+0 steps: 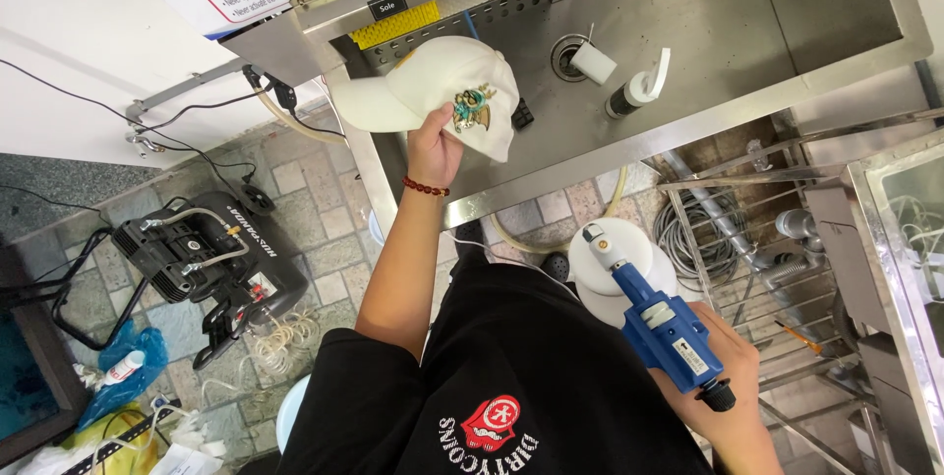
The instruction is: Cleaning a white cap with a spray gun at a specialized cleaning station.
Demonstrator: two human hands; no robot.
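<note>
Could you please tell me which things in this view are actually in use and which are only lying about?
In hand:
- white cap, held over the steel sink by the left hand
- blue power tool, held in the right hand

Lying about:
- white bottle in the sink
- black compressor on the floor
- coiled hose

White cap [433, 87] over sink; blue brush tool [659, 323] held low.
</note>
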